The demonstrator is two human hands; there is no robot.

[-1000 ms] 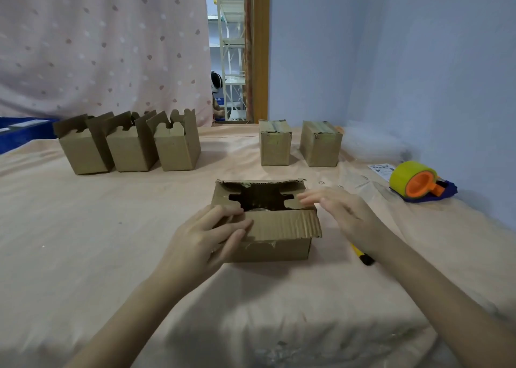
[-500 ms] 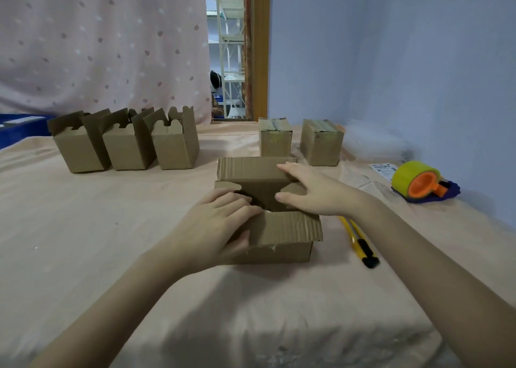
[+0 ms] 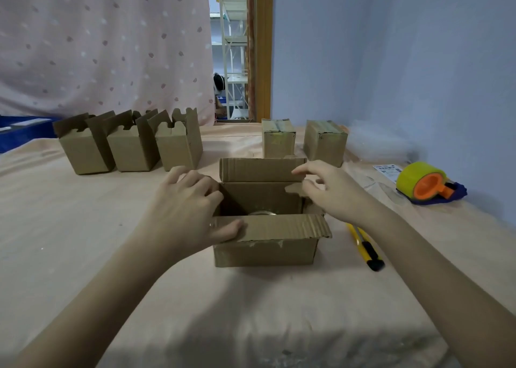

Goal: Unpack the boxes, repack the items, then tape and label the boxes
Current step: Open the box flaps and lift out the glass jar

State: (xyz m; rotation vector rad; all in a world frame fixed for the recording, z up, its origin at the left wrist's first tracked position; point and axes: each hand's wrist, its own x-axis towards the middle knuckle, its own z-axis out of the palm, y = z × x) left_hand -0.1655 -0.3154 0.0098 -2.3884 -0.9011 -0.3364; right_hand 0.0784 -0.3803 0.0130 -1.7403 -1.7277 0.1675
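Observation:
An open cardboard box sits in the middle of the cloth-covered table. Its far flap stands up and its near flap hangs forward. A round shiny rim shows deep inside. My left hand rests on the box's left side, with the thumb on the near flap and the fingers over the left edge. My right hand is at the right side with fingers spread. Its fingertips touch the far flap and the right inner flap.
Three open empty-looking boxes stand at the back left and two taped boxes at the back centre. A yellow utility knife lies right of the box. A yellow tape dispenser, a label sheet and bubble wrap lie at the right.
The far flap has swung up and the inner flaps have been spread apart, which exposes the inside. Both hands moved from the top of the box to its left and right sides.

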